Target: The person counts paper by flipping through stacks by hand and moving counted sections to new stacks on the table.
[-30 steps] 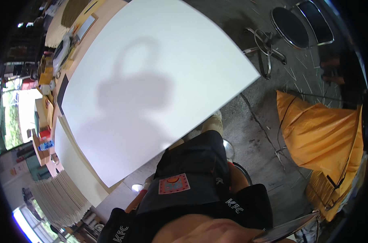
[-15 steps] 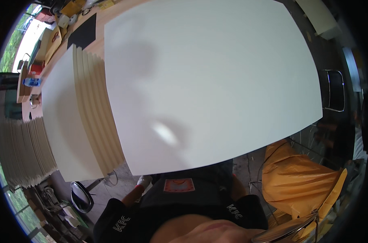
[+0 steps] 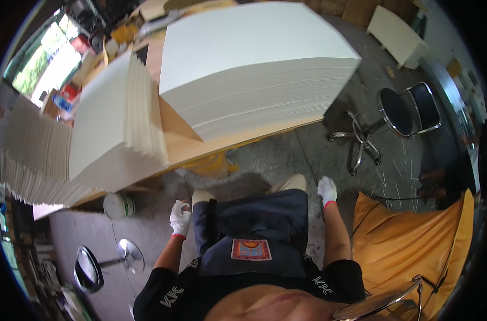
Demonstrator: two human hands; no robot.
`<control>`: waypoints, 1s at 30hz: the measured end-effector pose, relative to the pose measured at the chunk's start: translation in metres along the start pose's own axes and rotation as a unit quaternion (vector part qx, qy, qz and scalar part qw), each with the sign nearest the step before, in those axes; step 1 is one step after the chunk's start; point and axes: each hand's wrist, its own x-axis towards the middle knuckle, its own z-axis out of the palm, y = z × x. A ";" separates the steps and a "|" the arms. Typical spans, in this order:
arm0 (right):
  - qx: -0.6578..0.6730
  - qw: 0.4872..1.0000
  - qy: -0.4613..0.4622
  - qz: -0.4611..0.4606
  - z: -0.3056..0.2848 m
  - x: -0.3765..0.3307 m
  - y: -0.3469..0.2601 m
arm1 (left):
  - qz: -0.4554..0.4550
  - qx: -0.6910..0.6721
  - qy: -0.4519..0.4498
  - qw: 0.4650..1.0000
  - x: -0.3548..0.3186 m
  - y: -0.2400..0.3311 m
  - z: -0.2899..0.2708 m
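My left hand (image 3: 180, 218), in a white glove with a red cuff, hangs beside my dark apron (image 3: 248, 219). Its fingers are loosely bent and partly apart, with nothing seen in them. My right hand (image 3: 327, 190), gloved the same way, is held low on the other side over the floor, its fingers curled in and no object visible. Both hands are away from the table. In front of me a tall stack of large white sheets (image 3: 265, 88) lies on the wooden table (image 3: 174, 128). Left of it stands a second pile of white boards (image 3: 107, 117) with stepped edges.
More stacked sheets (image 3: 34, 144) are at the far left. A white bucket (image 3: 117, 206) and a round stool (image 3: 88, 270) stand on the floor at left. To the right are a black swivel chair (image 3: 398, 112) and a large orange sack (image 3: 409, 246). A blue bottle (image 3: 61, 101) is at the back left.
The large white stack now appears farther off and its layered side shows. My right hand has come into view, and my left hand, partly hidden before, is plainly seen.
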 end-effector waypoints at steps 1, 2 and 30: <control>-0.064 0.993 0.045 -0.084 0.085 0.011 -0.046 | 0.082 0.036 0.023 0.996 0.020 0.048 -0.012; -0.093 0.986 0.007 -0.137 0.117 0.012 -0.096 | 0.137 0.046 -0.023 0.989 0.047 0.109 -0.028; -0.663 0.452 0.061 -0.594 0.390 -0.114 -0.482 | 0.420 0.260 -0.197 0.847 0.333 0.564 -0.024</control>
